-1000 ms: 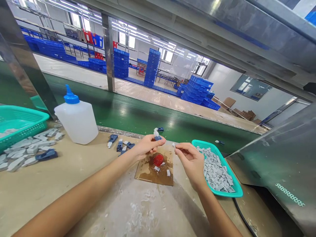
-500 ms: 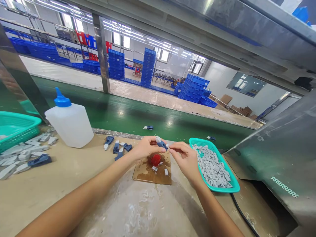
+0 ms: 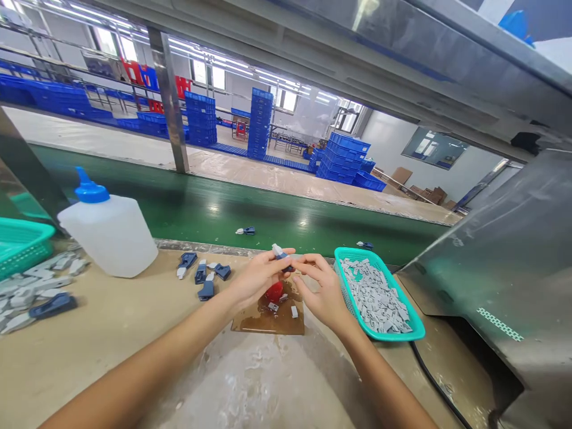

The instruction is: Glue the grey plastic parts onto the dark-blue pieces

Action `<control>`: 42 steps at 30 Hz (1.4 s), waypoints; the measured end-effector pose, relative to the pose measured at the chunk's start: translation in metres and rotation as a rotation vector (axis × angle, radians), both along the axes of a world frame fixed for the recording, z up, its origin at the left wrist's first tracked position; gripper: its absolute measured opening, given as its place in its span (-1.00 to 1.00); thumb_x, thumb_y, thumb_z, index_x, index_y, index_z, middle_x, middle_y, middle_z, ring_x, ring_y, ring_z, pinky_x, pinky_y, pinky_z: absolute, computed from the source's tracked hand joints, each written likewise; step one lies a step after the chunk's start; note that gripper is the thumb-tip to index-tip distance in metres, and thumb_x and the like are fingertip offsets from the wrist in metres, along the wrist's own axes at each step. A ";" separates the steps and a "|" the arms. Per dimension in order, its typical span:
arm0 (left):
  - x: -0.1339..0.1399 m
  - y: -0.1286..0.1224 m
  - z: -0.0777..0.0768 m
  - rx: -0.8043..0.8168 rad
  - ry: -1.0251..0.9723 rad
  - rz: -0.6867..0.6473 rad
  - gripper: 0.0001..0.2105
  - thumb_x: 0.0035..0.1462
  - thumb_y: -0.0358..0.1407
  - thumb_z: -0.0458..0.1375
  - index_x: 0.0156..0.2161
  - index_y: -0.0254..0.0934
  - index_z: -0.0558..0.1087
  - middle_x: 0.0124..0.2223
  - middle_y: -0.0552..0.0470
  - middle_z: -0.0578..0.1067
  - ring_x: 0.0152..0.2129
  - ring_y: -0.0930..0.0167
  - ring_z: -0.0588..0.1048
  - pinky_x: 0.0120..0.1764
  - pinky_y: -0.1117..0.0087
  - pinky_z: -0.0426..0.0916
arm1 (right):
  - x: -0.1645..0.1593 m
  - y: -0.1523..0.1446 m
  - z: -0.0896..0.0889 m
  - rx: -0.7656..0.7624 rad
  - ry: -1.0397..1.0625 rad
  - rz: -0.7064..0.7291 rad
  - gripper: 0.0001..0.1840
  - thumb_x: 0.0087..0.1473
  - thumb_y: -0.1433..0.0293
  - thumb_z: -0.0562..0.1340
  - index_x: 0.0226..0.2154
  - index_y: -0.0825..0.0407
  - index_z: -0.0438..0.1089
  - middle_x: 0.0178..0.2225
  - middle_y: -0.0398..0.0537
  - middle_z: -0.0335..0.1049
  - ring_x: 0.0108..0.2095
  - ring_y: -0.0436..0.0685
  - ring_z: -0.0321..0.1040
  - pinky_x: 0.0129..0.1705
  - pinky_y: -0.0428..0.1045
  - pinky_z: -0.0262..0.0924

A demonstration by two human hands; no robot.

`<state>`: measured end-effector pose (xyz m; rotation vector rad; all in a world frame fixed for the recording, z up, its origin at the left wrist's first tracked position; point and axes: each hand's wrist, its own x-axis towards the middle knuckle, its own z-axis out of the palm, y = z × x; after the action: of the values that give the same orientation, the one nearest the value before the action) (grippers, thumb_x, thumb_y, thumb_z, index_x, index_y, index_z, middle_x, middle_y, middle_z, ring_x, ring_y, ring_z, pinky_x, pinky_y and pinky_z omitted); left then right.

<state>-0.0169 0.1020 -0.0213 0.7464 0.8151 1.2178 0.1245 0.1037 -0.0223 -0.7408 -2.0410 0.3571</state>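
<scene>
Above the wet brown plate (image 3: 254, 325), my left hand (image 3: 257, 275) is closed on a navy plastic part (image 3: 281, 255) with a white tip. My right hand (image 3: 319, 289) has its fingertips against the near end of that part, its thumb lowered and apart from the fingers. Whether a small grey piece sits at that end is hidden by the fingers. Below the hands, a red round thing (image 3: 274, 292) rests on the plate, partly covered. Small grey pieces (image 3: 294, 311) lie around it.
At right stands a green basket (image 3: 417, 328) of small grey pieces. Several navy-and-white parts (image 3: 206, 290) lie left of my hands. Beyond are a white bottle (image 3: 109, 238) with blue cap, loose grey parts (image 3: 22, 292), and a green conveyor belt (image 3: 201, 217) carrying two parts.
My right thumb has come away from the part's end, where thumb and finger pinched a small light piece. The left hand keeps the part, now tilted differently. The view has shifted slightly.
</scene>
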 end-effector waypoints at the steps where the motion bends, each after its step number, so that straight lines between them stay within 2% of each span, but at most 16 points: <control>1: 0.001 0.000 0.002 -0.017 -0.022 0.026 -0.74 -0.09 -0.40 0.15 -0.21 -0.39 0.38 -0.42 -0.01 0.47 -0.52 0.53 0.40 -0.38 0.47 0.28 | 0.001 0.002 0.000 -0.008 -0.011 -0.003 -0.72 -0.03 0.51 0.12 -0.24 0.00 0.40 -0.31 -0.02 0.27 -0.28 0.04 0.27 -0.24 -0.01 0.23; 4: -0.003 0.005 0.006 -0.047 -0.018 0.164 -0.73 -0.06 -0.47 0.06 -0.17 -0.42 0.31 -0.44 -0.04 0.47 -0.54 0.51 0.40 -0.39 0.45 0.29 | 0.013 0.014 0.004 -0.036 0.023 -0.070 -0.66 -0.04 0.49 0.11 -0.14 -0.01 0.32 -0.31 -0.05 0.27 -0.33 0.02 0.27 -0.26 -0.03 0.24; 7: -0.017 0.017 0.003 -0.001 0.090 0.273 -0.65 -0.08 -0.48 0.02 -0.10 -0.42 0.24 -0.47 0.00 0.46 -0.58 0.52 0.39 -0.38 0.43 0.29 | 0.041 0.035 0.009 -0.086 0.030 -0.275 -0.58 0.01 0.47 0.05 -0.02 0.03 0.17 -0.29 -0.03 0.30 -0.32 0.03 0.29 -0.27 -0.04 0.25; 9: -0.030 0.030 -0.004 0.075 0.257 0.310 -0.59 -0.08 -0.43 0.01 -0.04 -0.41 0.19 -0.45 0.02 0.45 -0.56 0.51 0.40 -0.33 0.40 0.30 | 0.063 0.049 0.009 -0.165 -0.231 -0.498 -0.58 0.04 0.50 0.01 0.00 0.10 0.15 -0.23 0.04 0.31 -0.24 0.06 0.29 -0.20 -0.02 0.21; 11: -0.041 0.045 -0.013 0.185 0.589 0.325 -0.55 -0.05 -0.36 0.00 0.02 -0.38 0.15 -0.36 -0.03 0.47 -0.46 0.44 0.43 -0.25 0.34 0.29 | 0.081 0.059 0.006 -0.261 -0.514 -0.629 -0.61 -0.01 0.58 0.02 -0.08 0.19 0.25 -0.17 0.15 0.32 -0.13 0.15 0.25 -0.11 0.01 0.13; 14: -0.049 0.067 -0.026 0.325 1.237 0.269 -0.49 -0.01 -0.34 -0.04 0.10 -0.40 0.08 -0.19 -0.20 0.46 -0.26 0.27 0.43 -0.16 0.24 0.24 | 0.095 0.066 -0.005 -0.366 -0.673 -0.628 -0.62 -0.19 0.72 0.07 -0.28 0.21 0.41 -0.27 0.19 0.41 -0.16 0.23 0.30 -0.15 0.01 0.12; 16: -0.050 0.079 -0.032 0.349 1.512 0.222 -0.47 0.04 -0.36 -0.10 0.15 -0.48 -0.01 -0.07 -0.31 0.40 -0.15 0.19 0.38 -0.13 0.22 0.21 | 0.096 0.068 -0.011 -0.407 -0.736 -0.605 -0.58 -0.26 0.77 0.08 -0.33 0.17 0.44 -0.31 0.16 0.44 -0.20 0.21 0.33 -0.20 -0.04 0.12; 21: -0.068 0.099 -0.040 0.323 1.772 0.335 -0.48 0.10 -0.30 -0.18 0.16 -0.49 -0.03 0.21 -0.30 0.01 0.14 0.11 -0.04 0.05 0.16 -0.01 | 0.095 0.068 -0.013 -0.447 -0.793 -0.606 -0.55 -0.27 0.80 0.05 -0.35 0.17 0.44 -0.32 0.17 0.44 -0.19 0.21 0.32 -0.23 -0.05 0.09; 23: -0.087 0.103 -0.040 0.237 1.831 0.368 -0.49 0.07 -0.36 -0.16 0.15 -0.48 0.02 0.21 -0.34 -0.03 0.12 0.00 -0.04 0.02 0.02 -0.04 | 0.095 0.069 -0.013 -0.450 -0.785 -0.614 -0.55 -0.27 0.80 0.04 -0.35 0.18 0.44 -0.32 0.19 0.43 -0.19 0.23 0.31 -0.23 -0.03 0.09; 28: -0.133 0.102 -0.032 0.077 1.835 0.273 -0.64 -0.11 -0.41 0.00 -0.13 -0.33 0.38 -0.09 -0.32 0.39 -0.14 -0.01 0.34 -0.17 0.00 0.18 | 0.096 0.071 -0.018 -0.434 -0.684 -0.646 -0.58 -0.28 0.81 0.04 -0.37 0.21 0.42 -0.36 0.21 0.41 -0.23 0.26 0.32 -0.25 0.00 0.09; 31: -0.137 0.095 -0.024 0.067 1.814 0.342 -0.64 -0.10 -0.33 -0.01 -0.13 -0.33 0.36 -0.12 -0.31 0.38 -0.16 -0.01 0.34 -0.18 -0.03 0.18 | 0.096 0.072 -0.017 -0.400 -0.543 -0.681 -0.52 -0.25 0.79 0.02 -0.22 0.27 0.34 -0.29 0.28 0.35 -0.22 0.27 0.30 -0.25 0.03 0.11; 33: -0.130 0.088 -0.018 0.097 1.772 0.417 -0.63 -0.05 -0.31 -0.07 -0.10 -0.39 0.33 -0.12 -0.32 0.36 -0.12 0.06 0.31 -0.14 0.07 0.19 | 0.095 0.072 -0.014 -0.378 -0.427 -0.678 -0.51 -0.20 0.75 0.01 -0.14 0.27 0.29 -0.24 0.27 0.33 -0.21 0.23 0.29 -0.24 0.04 0.14; 36: -0.109 0.074 -0.010 0.188 1.648 0.530 -0.64 0.02 -0.34 -0.22 -0.14 -0.38 0.32 -0.24 -0.19 0.40 -0.12 0.25 0.32 -0.12 0.28 0.21 | 0.089 0.071 -0.007 -0.366 -0.279 -0.604 -0.60 -0.10 0.63 0.03 -0.15 0.18 0.32 -0.25 0.11 0.38 -0.27 0.11 0.33 -0.24 -0.01 0.21; 39: -0.079 0.055 -0.005 0.315 1.260 0.635 -0.73 -0.02 -0.35 -0.22 -0.30 -0.28 0.30 -0.41 0.00 0.34 -0.39 0.38 0.39 -0.26 0.36 0.28 | 0.073 0.064 -0.002 -0.453 -0.041 -0.412 -0.69 -0.08 0.51 0.09 -0.23 0.12 0.37 -0.33 -0.02 0.44 -0.37 0.03 0.37 -0.30 -0.04 0.27; 40: -0.067 0.048 -0.004 0.345 1.113 0.598 -0.80 -0.05 -0.34 -0.18 -0.38 -0.26 0.28 -0.44 0.05 0.30 -0.49 0.42 0.37 -0.34 0.39 0.29 | 0.065 0.060 -0.001 -0.518 0.093 -0.312 -0.73 -0.11 0.47 0.13 -0.28 0.11 0.40 -0.37 -0.04 0.44 -0.40 0.03 0.38 -0.31 -0.03 0.28; 42: -0.043 0.034 0.000 0.378 0.897 0.392 -0.89 -0.09 -0.29 -0.08 -0.45 -0.25 0.24 -0.49 0.11 0.26 -0.56 0.46 0.31 -0.46 0.44 0.25 | 0.049 0.049 0.002 -0.642 0.356 -0.109 -0.82 -0.20 0.43 0.20 -0.42 0.10 0.43 -0.47 -0.08 0.44 -0.47 0.03 0.38 -0.32 -0.01 0.29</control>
<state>-0.0604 0.1361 -0.0210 1.5474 1.5348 1.3999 0.1732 0.1524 -0.0201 -1.0752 -1.5372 1.0304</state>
